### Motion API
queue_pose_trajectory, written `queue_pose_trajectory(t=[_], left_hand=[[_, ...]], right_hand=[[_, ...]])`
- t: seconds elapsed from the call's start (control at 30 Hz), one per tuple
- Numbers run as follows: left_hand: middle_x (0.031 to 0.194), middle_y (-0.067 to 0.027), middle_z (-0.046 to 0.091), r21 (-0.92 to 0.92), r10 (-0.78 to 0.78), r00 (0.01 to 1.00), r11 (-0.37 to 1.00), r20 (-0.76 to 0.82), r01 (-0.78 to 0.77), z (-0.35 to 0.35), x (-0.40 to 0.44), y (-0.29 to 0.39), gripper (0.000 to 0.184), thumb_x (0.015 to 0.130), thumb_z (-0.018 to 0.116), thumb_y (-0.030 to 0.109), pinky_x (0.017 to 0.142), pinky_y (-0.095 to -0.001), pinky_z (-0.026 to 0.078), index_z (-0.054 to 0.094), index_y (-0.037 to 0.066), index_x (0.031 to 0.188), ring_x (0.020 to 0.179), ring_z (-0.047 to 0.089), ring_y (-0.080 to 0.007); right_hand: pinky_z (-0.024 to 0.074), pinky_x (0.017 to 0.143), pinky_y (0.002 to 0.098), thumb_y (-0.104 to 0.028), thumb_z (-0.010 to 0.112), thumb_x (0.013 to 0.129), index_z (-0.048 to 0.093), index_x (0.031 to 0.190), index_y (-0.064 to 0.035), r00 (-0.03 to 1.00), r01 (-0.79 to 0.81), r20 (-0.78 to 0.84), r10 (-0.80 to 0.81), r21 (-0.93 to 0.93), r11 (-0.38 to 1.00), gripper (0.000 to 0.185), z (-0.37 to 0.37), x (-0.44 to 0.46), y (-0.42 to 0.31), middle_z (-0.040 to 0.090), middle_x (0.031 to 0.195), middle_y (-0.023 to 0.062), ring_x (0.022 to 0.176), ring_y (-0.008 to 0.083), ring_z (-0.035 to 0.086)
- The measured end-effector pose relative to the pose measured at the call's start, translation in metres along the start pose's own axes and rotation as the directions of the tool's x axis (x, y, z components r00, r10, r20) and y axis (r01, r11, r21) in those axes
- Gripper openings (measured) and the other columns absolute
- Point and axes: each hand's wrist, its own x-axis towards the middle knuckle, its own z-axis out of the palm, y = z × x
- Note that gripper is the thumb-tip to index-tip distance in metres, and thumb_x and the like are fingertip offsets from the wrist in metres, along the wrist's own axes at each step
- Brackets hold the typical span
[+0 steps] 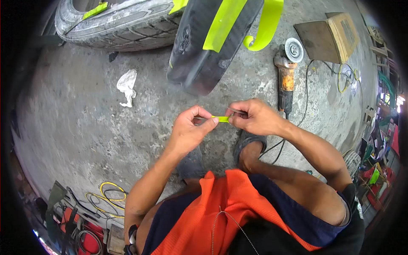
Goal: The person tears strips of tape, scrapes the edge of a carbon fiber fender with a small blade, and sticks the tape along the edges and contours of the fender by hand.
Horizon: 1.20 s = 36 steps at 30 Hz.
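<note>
Between my hands a short piece of bright yellow-green tape [222, 119] is stretched level, above the floor near my feet. My left hand [189, 129] pinches its left end between thumb and fingers. The other end is in the pinch of my right hand [257, 118]. A thin grey strip [238, 111], perhaps a blade, also shows among the right fingers; its kind is not clear. Just beyond my hands lies a dark, scuffed curved panel [193, 55] with a long strip of the same tape stuck on it. A loose tape end [267, 25] curls off its right side.
A tyre [123, 27] lies at the upper left, and a crumpled white cloth [127, 87] on the concrete. To the right are an angle grinder [286, 78] with its cord and an open box [329, 38]. A yellow cable [106, 195] coils at lower left.
</note>
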Motion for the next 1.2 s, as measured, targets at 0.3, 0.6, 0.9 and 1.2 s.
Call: queue_pose_trajectory(t=[0.3,0.6,0.9,1.2], left_hand=[[0.097,-0.0072,0.073,0.123,0.280,0.953,0.956,-0.114,-0.266,0.013,0.005,-0.019,0.010,0.093,0.073,0.007,0.085,-0.0307,0.052,0.066,0.002,0.088,0.092,0.065,-0.0128],[0.094,-0.0081,0.073,0.107,0.202,0.971,0.976,-0.127,-0.189,0.013,0.005,-0.015,0.011,0.092,0.073,0.007,0.081,-0.0309,0.052,0.066,0.000,0.087,0.085,0.064,-0.0121],[0.090,-0.0120,0.070,0.632,0.762,0.638,0.548,-0.109,-0.547,0.013,-0.021,0.031,0.013,0.089,0.072,0.001,0.075,-0.0351,0.053,0.059,0.003,0.085,0.082,0.069,-0.0255],[0.107,-0.0146,0.068,0.103,0.757,0.632,0.651,-0.167,-0.752,-0.012,-0.055,0.065,0.019,0.088,0.072,-0.007,0.087,-0.0355,0.054,0.059,0.005,0.094,0.105,0.068,-0.0254]], right_hand=[[0.0506,0.064,0.0467,-0.022,0.065,0.093,0.070,0.094,-0.0027,0.997,0.007,-0.081,-0.013,-0.085,0.996,0.020,0.006,0.005,0.006,0.067,0.076,0.0213,0.067,0.0380,0.065],[0.0523,0.066,0.0425,-0.018,0.064,0.090,0.070,0.092,0.0000,0.993,-0.086,-0.077,0.084,-0.021,0.996,0.019,0.010,0.008,0.000,0.068,0.073,0.0184,0.066,0.0302,0.067],[0.0558,0.071,0.0392,-0.017,0.064,0.088,0.072,0.093,0.0004,0.895,-0.249,-0.362,0.260,0.079,0.965,0.020,0.022,0.028,0.038,0.072,0.079,0.0179,0.072,0.0286,0.070],[0.0555,0.071,0.0425,-0.004,0.067,0.081,0.060,0.135,-0.0064,0.889,0.026,-0.340,-0.308,-0.633,0.774,0.055,-0.026,-0.042,0.016,0.069,0.088,0.0144,0.081,0.0315,0.069]])
